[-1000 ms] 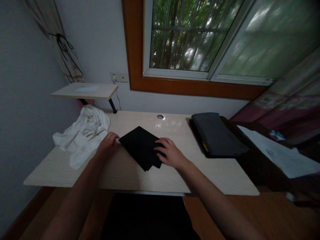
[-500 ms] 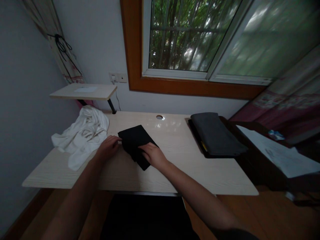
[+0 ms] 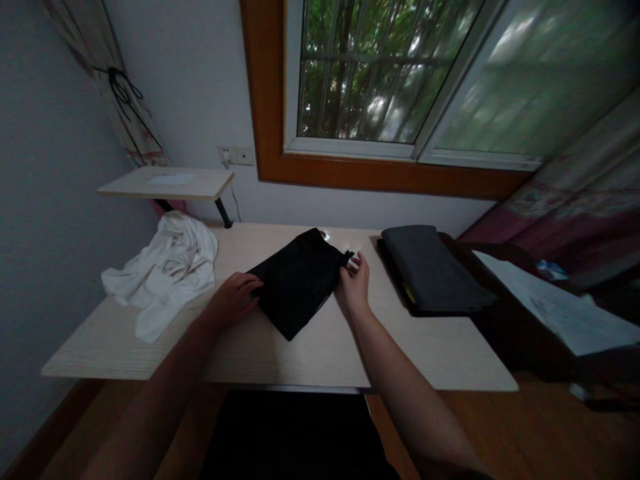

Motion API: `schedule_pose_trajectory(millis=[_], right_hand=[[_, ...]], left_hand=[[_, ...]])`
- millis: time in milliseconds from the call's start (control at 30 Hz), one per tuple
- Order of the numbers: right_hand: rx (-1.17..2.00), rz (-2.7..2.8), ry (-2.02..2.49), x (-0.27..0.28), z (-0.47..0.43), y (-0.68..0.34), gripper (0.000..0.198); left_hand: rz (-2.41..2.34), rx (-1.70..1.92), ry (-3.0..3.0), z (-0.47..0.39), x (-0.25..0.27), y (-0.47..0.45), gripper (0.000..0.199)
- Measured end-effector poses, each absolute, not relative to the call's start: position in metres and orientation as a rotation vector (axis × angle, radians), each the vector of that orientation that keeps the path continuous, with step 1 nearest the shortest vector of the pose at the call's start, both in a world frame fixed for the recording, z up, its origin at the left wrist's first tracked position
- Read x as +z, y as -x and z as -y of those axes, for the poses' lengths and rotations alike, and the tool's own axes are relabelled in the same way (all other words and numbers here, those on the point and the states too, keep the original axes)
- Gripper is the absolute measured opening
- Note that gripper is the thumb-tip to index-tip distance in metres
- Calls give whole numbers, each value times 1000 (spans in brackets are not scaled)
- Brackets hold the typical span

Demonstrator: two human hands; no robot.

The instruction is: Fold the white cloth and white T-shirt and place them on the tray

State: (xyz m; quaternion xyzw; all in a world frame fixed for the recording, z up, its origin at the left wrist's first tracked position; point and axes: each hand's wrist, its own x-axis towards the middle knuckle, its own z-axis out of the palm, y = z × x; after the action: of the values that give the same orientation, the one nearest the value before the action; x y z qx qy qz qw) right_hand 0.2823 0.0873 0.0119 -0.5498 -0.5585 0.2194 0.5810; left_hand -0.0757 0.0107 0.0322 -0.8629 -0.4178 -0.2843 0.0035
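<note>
A piece of black folded cloth lies on the light wooden desk, spread between my two hands. At its right corner my right hand pinches the cloth's edge between thumb and fingers. My left hand is at the left edge, fingers bent over the fabric and pressing it. What kind of garment or cloth this is I cannot make out.
A crumpled white cloth lies on the desk's left side, below a small raised shelf. On the right rests a folded dark grey cloth. Beyond it, a white sheet lies on a dark surface. A window is behind the desk.
My right hand has moved right and away from me, drawing a part of the black cloth out so it covers more of the desk. My left hand has shifted slightly right.
</note>
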Motion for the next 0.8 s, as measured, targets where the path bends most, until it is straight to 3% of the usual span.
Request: schedule_pose_trajectory(millis=[167,267,467,667,733,800], right_hand=[[216,1559,1383,12,-77,-279,33],[225,1808,1339,17,-69,-271,26],[268,2052,1297,22,-52,-255,34],[133,2166,1399,29,-42,-251,62],[109,2184,1439,30,-42,-252,60],[97,2201,1492,30,-43,-253,46]], left_hand=[[1359,-749,2746,-13,27,67,43],[1461,-689,2713,-15,25,64,39],[1641,-752,2565,-24,18,70,24],[1907,-1149,2228,-35,7,94,17],[2034,-1291,2117,-38,7,98,18],[2124,-1398,2037,-38,9,101,19]])
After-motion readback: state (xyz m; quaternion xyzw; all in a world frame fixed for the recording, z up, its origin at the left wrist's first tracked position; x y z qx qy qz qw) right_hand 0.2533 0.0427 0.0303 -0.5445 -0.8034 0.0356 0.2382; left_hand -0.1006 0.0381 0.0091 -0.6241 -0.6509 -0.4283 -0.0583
